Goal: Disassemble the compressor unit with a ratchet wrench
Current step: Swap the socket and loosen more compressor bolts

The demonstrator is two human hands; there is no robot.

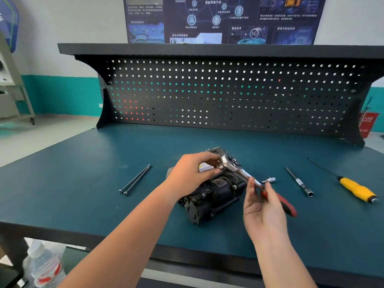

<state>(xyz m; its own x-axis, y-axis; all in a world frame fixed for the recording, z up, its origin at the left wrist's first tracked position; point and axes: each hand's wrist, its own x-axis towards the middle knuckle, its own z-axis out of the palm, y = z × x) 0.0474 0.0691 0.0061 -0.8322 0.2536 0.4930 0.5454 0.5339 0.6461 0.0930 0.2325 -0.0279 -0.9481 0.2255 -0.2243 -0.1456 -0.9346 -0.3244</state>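
Observation:
A black compressor unit [214,194] lies on its side in the middle of the teal workbench [83,179]. Over its top sits the chrome head of a ratchet wrench [239,170] with a red handle running down to the right. My left hand [193,175] pinches the wrench head between thumb and fingers, just above the compressor. My right hand [264,206] holds the wrench shaft and the start of the red grip with its fingertips, palm turned up towards me.
Two long black bolts [135,180] lie left of the compressor. A small socket [270,180], an extension bar [299,182] and a yellow-handled screwdriver [355,189] lie to the right. A black pegboard [228,94] closes the back. A plastic bottle [44,265] stands below the front edge.

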